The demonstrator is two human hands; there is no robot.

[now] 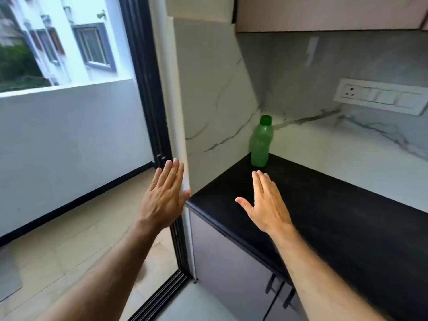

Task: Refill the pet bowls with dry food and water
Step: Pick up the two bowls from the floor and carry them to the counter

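Observation:
A green plastic bottle (260, 141) with a green cap stands upright in the far corner of the black countertop (335, 216). My right hand (266, 202) is stretched flat over the counter, palm down, its fingertips a short way in front of the bottle and not touching it. My left hand (165, 195) is also flat and empty, held out beside the white wall edge to the left of the counter. No pet bowls or food are in view.
A marble backsplash (347, 147) rises behind the counter, with a white switch panel (379, 96) on it. Grey cabinet doors (231, 269) with dark handles sit below. A black sliding door frame (150, 89) opens on the left to a tiled balcony (69, 239).

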